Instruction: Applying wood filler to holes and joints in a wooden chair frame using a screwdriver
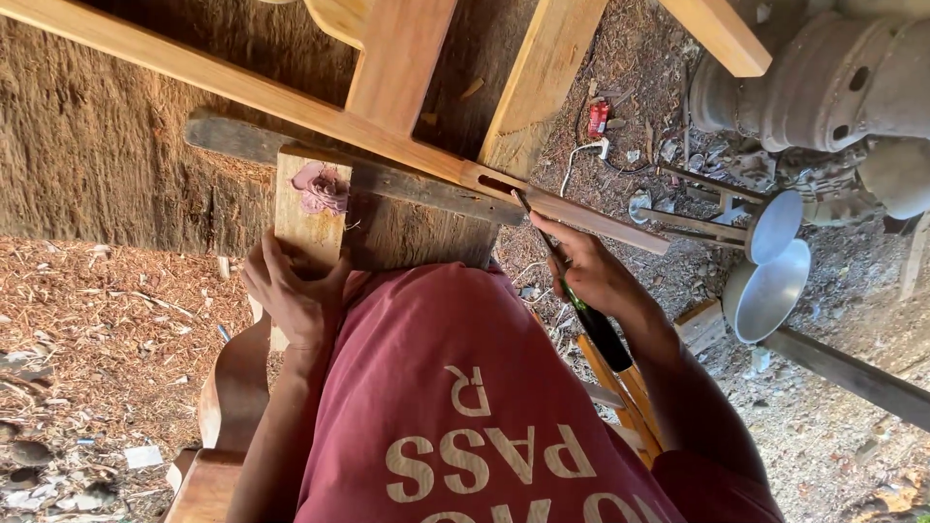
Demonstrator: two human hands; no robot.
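**Chisel at the slot, other hand on the block**

Right hand (593, 276) is wrapped around a chisel (581, 305) with a black and green handle, fingers closed tight on it. The blade runs up out of the hand and its tip sits right at the edge of a slot (497, 183) cut in a long wooden rail (291, 102). The handle end sticks out behind the wrist, toward the person's body.

Left hand (295, 295) is well apart from the right one, fingers curled over the near end of an upright wooden block (308, 228), gripping it. There's a pinkish blob (321, 188) smeared on the block near its top, just under a dark grey batten (387, 179) that crosses it. The rail lies slanted over that batten, and a couple of other light wooden pieces (542, 68) join it from above.

The person's red shirt (465, 397) with pale lettering fills the bottom middle. A curved piece of wood (232, 387) sits by the left forearm.

Ground is covered in sawdust and shavings (107, 329). Off to the right: two shiny metal bowls (770, 281), a big grey ribbed drum (823, 82), a white cable (576, 160) and a small red thing (599, 116) I can't make out.
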